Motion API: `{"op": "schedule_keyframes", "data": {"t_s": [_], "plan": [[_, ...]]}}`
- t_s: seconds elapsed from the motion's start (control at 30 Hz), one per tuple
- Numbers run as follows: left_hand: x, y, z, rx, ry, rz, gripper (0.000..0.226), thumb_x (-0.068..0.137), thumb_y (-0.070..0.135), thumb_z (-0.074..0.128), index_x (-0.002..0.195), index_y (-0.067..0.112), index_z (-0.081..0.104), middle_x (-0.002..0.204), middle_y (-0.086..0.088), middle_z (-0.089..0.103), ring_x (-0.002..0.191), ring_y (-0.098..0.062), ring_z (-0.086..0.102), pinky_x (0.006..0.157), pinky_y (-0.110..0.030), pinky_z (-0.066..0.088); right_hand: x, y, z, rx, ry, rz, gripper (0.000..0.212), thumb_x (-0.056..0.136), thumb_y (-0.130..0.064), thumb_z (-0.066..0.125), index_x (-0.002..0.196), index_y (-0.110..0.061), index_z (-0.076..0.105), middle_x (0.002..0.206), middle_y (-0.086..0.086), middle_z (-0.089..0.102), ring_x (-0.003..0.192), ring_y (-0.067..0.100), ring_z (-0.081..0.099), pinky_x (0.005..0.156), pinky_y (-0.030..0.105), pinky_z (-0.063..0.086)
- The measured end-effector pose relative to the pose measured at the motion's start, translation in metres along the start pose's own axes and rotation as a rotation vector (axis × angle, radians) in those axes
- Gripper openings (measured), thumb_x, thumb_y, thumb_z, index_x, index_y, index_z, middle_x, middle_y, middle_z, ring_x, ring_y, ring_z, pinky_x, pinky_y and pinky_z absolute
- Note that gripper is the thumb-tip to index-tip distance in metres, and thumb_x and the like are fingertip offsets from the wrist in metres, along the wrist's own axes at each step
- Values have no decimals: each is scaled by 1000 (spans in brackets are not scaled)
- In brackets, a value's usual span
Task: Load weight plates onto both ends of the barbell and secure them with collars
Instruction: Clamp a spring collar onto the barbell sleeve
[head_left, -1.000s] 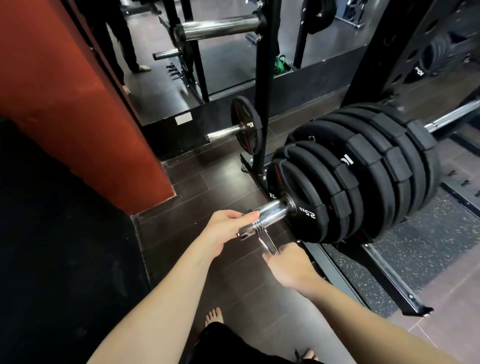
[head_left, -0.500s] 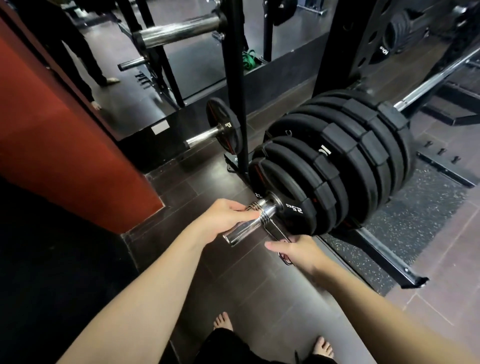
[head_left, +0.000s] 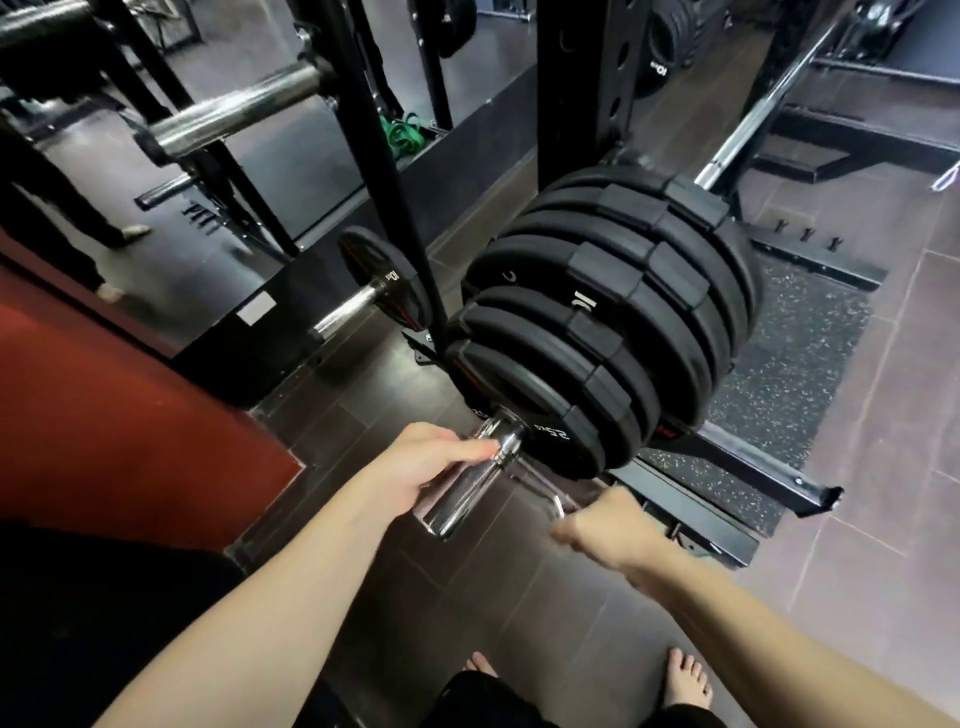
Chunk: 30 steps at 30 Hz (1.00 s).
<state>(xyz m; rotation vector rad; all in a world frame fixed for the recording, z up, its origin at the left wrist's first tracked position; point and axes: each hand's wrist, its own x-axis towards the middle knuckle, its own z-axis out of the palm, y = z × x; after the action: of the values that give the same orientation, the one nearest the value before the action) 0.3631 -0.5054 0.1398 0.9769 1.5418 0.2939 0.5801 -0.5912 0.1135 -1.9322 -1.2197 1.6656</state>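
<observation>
- I am watching the left hand (head_left: 415, 465) resting over the bare end of the sleeve (head_left: 470, 493), its fingers curling onto the top of the collar (head_left: 501, 441); it looks like a grip on the coil, though the fingertips are partly hidden.
- The right hand (head_left: 610, 527) is sitting below and to the right of the sleeve, fingers closing on the collar's handles (head_left: 550, 496), which are pointing down toward it.
- The change I am noting: a second ago the collar was sitting out near the sleeve tip, well short of the plates (head_left: 613, 332). Now it is lying just beside the face of the outermost plate, touching or nearly so; I cannot tell which.
- The right hand has dropped lower and farther right than it was, and the handles have swung with it.
- My reading: the slide along the sleeve is essentially finishing, so this end is loaded and the collar is arriving at its working place.
- What remains here, I judge, is letting the handles spring back so the coil is clamping the sleeve, then checking it is not creeping outward.
- The risk I am weighing: releasing before the coil is seated flush would be leaving a gap for the plates to shift.
- The far end of the bar (head_left: 774, 98) is running out of view beyond the plates, so I cannot say whether that side is done.
</observation>
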Motion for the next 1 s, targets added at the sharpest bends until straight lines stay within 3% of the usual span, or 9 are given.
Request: {"op": "schedule_keyframes", "data": {"t_s": [0.13, 0.23, 0.47, 0.63, 0.73, 0.8, 0.87, 0.93, 1.0], "plan": [[9, 17, 8, -60, -7, 20, 38, 70, 27, 91, 89, -2, 75, 82, -10, 78, 74, -23, 74, 63, -26, 55, 17, 3, -14, 102, 104, 30, 28, 38, -22, 66, 62, -12, 54, 56, 7, 48, 57, 18, 39, 57, 35, 30], [16, 20, 3, 5, -34, 61, 36, 67, 23, 93, 92, 2, 79, 89, -10, 80, 87, -23, 76, 80, -30, 57, 18, 7, -11, 143, 94, 12, 17, 46, -15, 62, 61, -11, 54, 55, 8, 47, 55, 18, 39, 59, 35, 30], [13, 23, 5, -19, -38, 62, 37, 64, 21, 94, 92, 2, 79, 89, -10, 80, 86, -23, 77, 83, -32, 58, 30, 17, -11, 103, 30, 45, 17, 40, -27, 65, 49, -13, 60, 57, 10, 61, 58, 24, 52, 59, 39, 40], [-3, 25, 11, -23, -14, 64, 36, 73, 24, 90, 96, 0, 77, 85, -10, 80, 78, -21, 77, 74, -29, 59, 25, 15, -14, 148, -16, 62, 27, 42, -25, 72, 65, -11, 67, 69, 11, 64, 64, 23, 56, 64, 39, 45], [-6, 26, 13, 30, -8, 64, 41, 73, 34, 89, 98, 4, 77, 87, -7, 80, 82, -21, 77, 82, -35, 62, 17, 11, -16, 205, -50, 70, 44, 50, -24, 83, 89, -10, 68, 88, 7, 68, 77, 22, 64, 70, 34, 55], [-10, 29, 19, 159, 26, 88, 39, 77, 46, 85, 95, 12, 77, 87, -4, 79, 84, -21, 76, 88, -38, 61, 9, 8, -19, 246, -74, 74, 62, 49, -29, 89, 104, -16, 64, 103, 5, 69, 88, 21, 66, 77, 32, 58], [-14, 34, 24, 508, 94, 151, 45, 84, 60, 70, 93, 17, 73, 86, 0, 74, 86, -19, 71, 81, -34, 57, 6, 5, -20, 245, -69, 58, 60, 58, -28, 93, 108, -17, 63, 110, 7, 69, 91, 20, 65, 77, 31, 56], [-26, 45, 30, 895, 145, 202, 54, 86, 67, 60, 102, 16, 69, 97, 0, 71, 95, -22, 68, 82, -34, 55, -2, 2, -23, 221, -50, 41, 58, 62, -32, 93, 110, -11, 66, 101, 7, 68, 85, 19, 62, 72, 31, 52], [-38, 58, 34, 1044, 157, 217, 55, 87, 66, 58, 108, 16, 67, 105, 0, 68, 103, -24, 66, 88, -36, 54, -9, -1, -26, 190, -57, 29, 72, 57, -41, 92, 113, -4, 68, 90, 5, 64, 77, 16, 59, 65, 30, 47]]}}
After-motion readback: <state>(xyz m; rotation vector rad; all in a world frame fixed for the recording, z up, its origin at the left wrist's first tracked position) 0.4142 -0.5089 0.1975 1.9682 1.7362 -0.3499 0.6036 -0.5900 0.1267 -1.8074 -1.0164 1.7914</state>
